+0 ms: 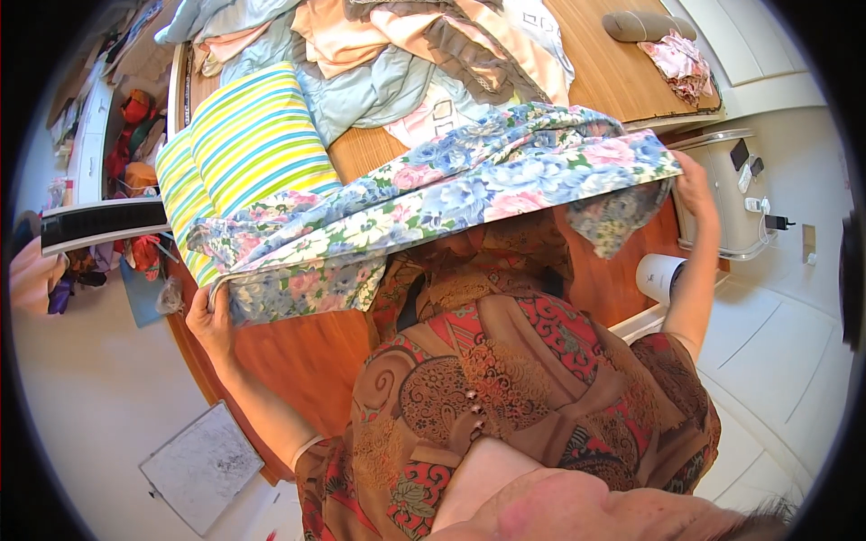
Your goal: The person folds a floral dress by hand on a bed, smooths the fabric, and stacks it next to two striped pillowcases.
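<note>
A floral cloth [460, 194] in blue, pink, white and green stretches lengthwise between my two hands, its near edge pulled fairly straight. My left hand [211, 317] pinches its left corner, thumb on top. At the opposite end, my right hand [693, 183] grips the right corner; some of its fingers are hidden. Loose flaps of the cloth hang below the edge near both hands. Its far side lies in folds over the bed edge and partly over a striped pillow [262, 144] of yellow, green, blue and white.
Rumpled quilts [379, 90] in pale blue, peach and brown cover the far bed [595, 81]. A brown bolster [645, 25] and a pink bundled cloth [678, 68] lie at its far right. To the right stand a bedside cabinet [722, 194] and a white bin [658, 278]. A whiteboard [206, 469] sits lower left.
</note>
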A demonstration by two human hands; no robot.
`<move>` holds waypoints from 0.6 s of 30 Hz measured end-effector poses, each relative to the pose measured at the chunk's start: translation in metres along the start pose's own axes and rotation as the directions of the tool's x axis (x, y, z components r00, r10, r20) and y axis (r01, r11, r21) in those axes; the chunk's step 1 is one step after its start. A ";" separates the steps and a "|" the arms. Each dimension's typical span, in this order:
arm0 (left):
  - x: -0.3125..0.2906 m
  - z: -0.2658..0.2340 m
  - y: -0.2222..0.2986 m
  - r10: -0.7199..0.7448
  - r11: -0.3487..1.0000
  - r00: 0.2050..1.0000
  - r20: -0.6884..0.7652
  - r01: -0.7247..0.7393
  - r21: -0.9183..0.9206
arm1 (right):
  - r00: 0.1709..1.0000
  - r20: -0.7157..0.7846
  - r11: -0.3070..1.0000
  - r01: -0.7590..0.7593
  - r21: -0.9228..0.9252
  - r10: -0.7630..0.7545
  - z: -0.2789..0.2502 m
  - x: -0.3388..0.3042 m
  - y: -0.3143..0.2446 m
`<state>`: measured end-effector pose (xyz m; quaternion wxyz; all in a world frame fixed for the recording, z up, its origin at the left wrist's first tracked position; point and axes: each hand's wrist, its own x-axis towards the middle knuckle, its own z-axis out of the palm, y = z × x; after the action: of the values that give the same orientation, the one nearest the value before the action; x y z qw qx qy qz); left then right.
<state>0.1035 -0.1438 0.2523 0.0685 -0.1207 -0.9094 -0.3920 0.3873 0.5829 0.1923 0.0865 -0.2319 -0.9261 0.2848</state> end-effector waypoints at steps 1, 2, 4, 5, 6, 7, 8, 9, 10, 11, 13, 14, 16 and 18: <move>0.001 -0.001 -0.006 0.013 1.000 1.000 -0.006 -0.013 -0.003 | 0.989 0.137 0.997 -0.067 0.032 0.062 -0.024 0.000 -0.020; -0.002 -0.004 -0.014 -0.011 1.000 1.000 -0.010 0.011 -0.010 | 0.973 0.231 0.996 -0.038 0.076 0.019 -0.033 0.002 -0.038; -0.007 -0.006 -0.030 -0.007 0.999 1.000 -0.031 0.005 -0.049 | 0.940 0.330 0.991 0.053 0.119 -0.090 -0.034 0.007 -0.062; -0.010 -0.005 -0.035 0.000 0.997 0.999 -0.047 -0.004 -0.080 | 0.927 0.342 0.986 0.119 0.121 -0.154 -0.031 0.012 -0.072; -0.010 -0.002 -0.030 -0.050 0.997 0.997 -0.054 0.046 -0.059 | 0.939 0.273 0.961 0.147 0.236 -0.211 -0.020 0.016 -0.091; -0.011 -0.001 -0.031 -0.057 0.997 0.997 -0.054 0.054 -0.052 | 0.939 0.215 0.919 0.183 0.349 -0.269 -0.006 0.023 -0.110; -0.010 -0.002 -0.033 -0.043 0.998 0.998 -0.044 0.041 -0.037 | 0.926 0.272 0.859 0.095 0.504 -0.262 0.013 0.032 -0.116; -0.013 -0.006 -0.031 -0.031 0.999 0.999 -0.044 0.031 -0.008 | 0.912 0.384 0.827 -0.104 0.553 -0.142 0.045 0.039 -0.108; -0.010 -0.009 -0.032 -0.028 1.000 0.999 -0.018 0.028 -0.006 | 0.920 0.382 0.823 -0.151 0.548 -0.086 0.085 0.041 -0.098; -0.005 -0.008 -0.029 -0.023 1.000 1.000 -0.015 0.023 -0.009 | 0.863 0.437 0.929 0.091 0.358 -0.253 0.121 0.048 -0.076; -0.004 -0.005 -0.020 -0.016 0.999 1.000 -0.019 0.017 0.036 | 0.868 0.462 0.898 0.338 -0.282 -0.181 0.168 0.051 -0.073; -0.005 -0.006 -0.022 -0.021 0.999 1.000 -0.019 0.022 0.040 | 0.894 0.434 0.867 0.301 -0.397 -0.112 0.183 0.058 -0.062; -0.005 -0.007 -0.025 -0.034 0.999 0.999 -0.015 0.034 -0.035 | 0.918 0.393 0.823 0.261 -0.505 -0.050 0.199 0.070 -0.047; -0.006 -0.010 -0.026 -0.046 0.999 0.999 -0.015 0.045 -0.016 | 0.879 0.455 0.809 0.366 -0.460 -0.139 0.208 0.077 -0.032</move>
<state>0.1026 -0.1693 0.2391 0.0654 -0.0975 -0.9084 -0.4013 0.2466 0.4953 0.0419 -0.1345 -0.0552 -0.9884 0.0431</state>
